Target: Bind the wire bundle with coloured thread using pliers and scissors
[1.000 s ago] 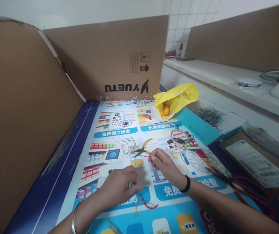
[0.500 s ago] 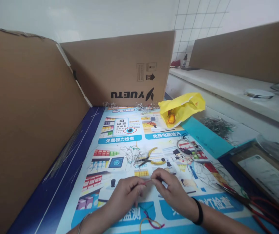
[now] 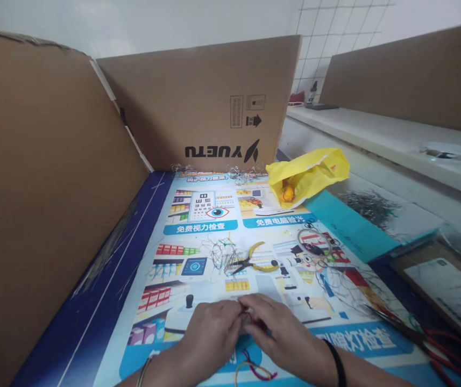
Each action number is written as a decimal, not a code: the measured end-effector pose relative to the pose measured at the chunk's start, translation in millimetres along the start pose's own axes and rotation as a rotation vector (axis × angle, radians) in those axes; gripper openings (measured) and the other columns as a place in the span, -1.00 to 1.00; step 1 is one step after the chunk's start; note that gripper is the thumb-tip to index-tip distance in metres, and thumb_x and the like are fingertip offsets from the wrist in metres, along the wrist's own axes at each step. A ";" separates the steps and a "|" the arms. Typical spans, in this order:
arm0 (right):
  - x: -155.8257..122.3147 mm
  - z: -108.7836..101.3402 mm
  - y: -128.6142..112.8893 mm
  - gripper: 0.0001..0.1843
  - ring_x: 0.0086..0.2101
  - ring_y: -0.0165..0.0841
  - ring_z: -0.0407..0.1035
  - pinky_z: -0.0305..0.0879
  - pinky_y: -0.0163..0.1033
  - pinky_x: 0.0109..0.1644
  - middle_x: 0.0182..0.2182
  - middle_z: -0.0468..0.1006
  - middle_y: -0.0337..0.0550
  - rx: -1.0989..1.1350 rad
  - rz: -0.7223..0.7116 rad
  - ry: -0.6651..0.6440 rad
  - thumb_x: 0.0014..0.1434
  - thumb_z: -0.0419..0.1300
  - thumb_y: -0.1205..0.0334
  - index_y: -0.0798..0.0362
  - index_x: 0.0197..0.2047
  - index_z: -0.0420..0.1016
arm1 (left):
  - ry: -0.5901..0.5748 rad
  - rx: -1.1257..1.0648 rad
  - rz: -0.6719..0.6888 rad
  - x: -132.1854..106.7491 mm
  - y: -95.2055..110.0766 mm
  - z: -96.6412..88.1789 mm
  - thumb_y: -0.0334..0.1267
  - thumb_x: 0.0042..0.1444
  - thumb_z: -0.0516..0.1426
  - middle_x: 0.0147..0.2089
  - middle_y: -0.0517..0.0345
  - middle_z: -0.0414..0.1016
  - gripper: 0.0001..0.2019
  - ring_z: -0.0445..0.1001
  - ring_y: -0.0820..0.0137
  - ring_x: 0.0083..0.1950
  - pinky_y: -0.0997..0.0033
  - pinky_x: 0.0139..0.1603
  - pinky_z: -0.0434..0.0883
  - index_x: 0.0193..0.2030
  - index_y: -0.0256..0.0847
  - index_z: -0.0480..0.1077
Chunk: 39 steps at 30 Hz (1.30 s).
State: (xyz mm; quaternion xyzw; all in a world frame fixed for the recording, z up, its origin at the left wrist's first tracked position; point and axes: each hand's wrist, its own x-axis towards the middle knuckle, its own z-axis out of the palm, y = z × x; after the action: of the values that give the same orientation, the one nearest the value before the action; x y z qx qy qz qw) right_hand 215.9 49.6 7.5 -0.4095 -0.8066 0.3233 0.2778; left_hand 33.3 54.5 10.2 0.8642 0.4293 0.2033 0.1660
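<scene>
My left hand [image 3: 214, 336] and my right hand [image 3: 284, 336] meet low over the printed sheet, fingertips touching or almost so. Both are closed in a pinch. A thin dark-red strand [image 3: 248, 315] loops up between the fingers; whether it is wire or cord I cannot tell, and most of it is hidden. On the sheet just below the hands lie coloured strands [image 3: 254, 371], yellow and magenta. Beyond the fingers, yellow-handled pliers [image 3: 256, 260] rest beside a tangle of thin wire [image 3: 221, 257].
A yellow bag [image 3: 314, 174] lies open with an orange item inside. Red-handled scissors [image 3: 416, 338] are at the right, near a clear-topped box [image 3: 444, 285]. A pile of wire bits [image 3: 369, 208] sits farther back. Cardboard panels [image 3: 198, 97] stand behind and at the left.
The two hands have come together, closing the gap across which the reddish strand was stretched. The strand now bends in a small loop between them. The view has shifted slightly.
</scene>
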 end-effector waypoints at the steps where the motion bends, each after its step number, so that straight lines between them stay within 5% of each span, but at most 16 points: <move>1: 1.0 1.2 -1.2 -0.67 -0.18 -0.29 0.40 0.34 -0.23 -0.08 -0.17 0.51 -0.06 -0.007 0.011 -0.022 0.12 0.07 0.44 0.06 -0.02 0.34 | 0.004 -0.027 0.001 -0.3 0.6 0.5 -0.40 0.18 -0.04 -0.44 0.20 0.53 -0.81 0.49 0.38 -0.46 0.48 -0.46 0.33 -0.36 -0.17 0.36; 12: 6.7 -3.2 2.9 -0.75 -0.41 -0.38 0.43 0.33 -0.35 -0.31 -0.43 0.55 -0.15 -0.085 -0.041 0.048 0.23 -0.06 0.36 0.08 -0.28 0.45 | 0.104 -0.222 0.012 -0.9 2.6 3.7 -0.37 0.19 -0.02 -0.42 0.23 0.54 -0.82 0.50 0.41 -0.42 0.49 -0.42 0.35 -0.32 -0.16 0.40; 18: 7.3 2.4 17.2 -0.77 -0.50 -0.42 0.40 0.32 -0.38 -0.37 -0.56 0.48 -0.23 -0.096 0.040 0.073 0.26 -0.01 0.26 0.05 -0.24 0.47 | 0.482 -0.237 -0.027 2.1 -7.6 -6.9 -0.39 0.18 0.04 -0.36 0.16 0.52 -0.89 0.48 0.41 -0.38 0.47 -0.35 0.37 -0.20 -0.19 0.36; 22: 12.1 2.8 18.9 -0.80 -0.43 -0.41 0.42 0.35 -0.39 -0.34 -0.48 0.50 -0.19 -0.079 0.008 0.103 0.24 0.02 0.29 0.04 -0.25 0.48 | 0.613 -0.077 -0.034 9.4 -24.0 -14.3 -0.38 0.15 0.10 -0.42 0.12 0.45 -0.96 0.41 0.36 -0.38 0.40 -0.36 0.34 -0.25 -0.21 0.36; 27: 23.9 -2.3 12.1 -0.83 -0.29 -0.35 0.41 0.37 -0.33 -0.23 -0.34 0.47 -0.11 -0.071 -0.070 0.206 0.18 0.07 0.37 0.03 -0.26 0.49 | 0.603 0.039 -0.034 18.0 -39.1 -14.3 -0.34 0.13 0.13 -0.39 0.09 0.44 -0.93 0.40 0.32 -0.33 0.33 -0.29 0.35 -0.23 -0.21 0.40; 39: 48.1 8.2 4.8 -0.78 -0.16 -0.32 0.36 0.35 -0.24 -0.07 -0.21 0.45 -0.09 -0.044 0.003 0.164 0.16 0.09 0.41 0.00 -0.25 0.54 | 0.555 0.000 -0.005 28.2 -44.0 -12.2 -0.39 0.16 0.08 -0.43 0.12 0.39 -0.87 0.36 0.38 -0.36 0.38 -0.31 0.35 -0.30 -0.21 0.47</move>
State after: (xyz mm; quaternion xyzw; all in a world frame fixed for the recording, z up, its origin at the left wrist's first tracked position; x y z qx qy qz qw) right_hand 187.8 89.8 7.5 -0.4418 -0.7875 0.2711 0.3335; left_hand 13.0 104.0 6.3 0.7743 0.4604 0.4321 0.0426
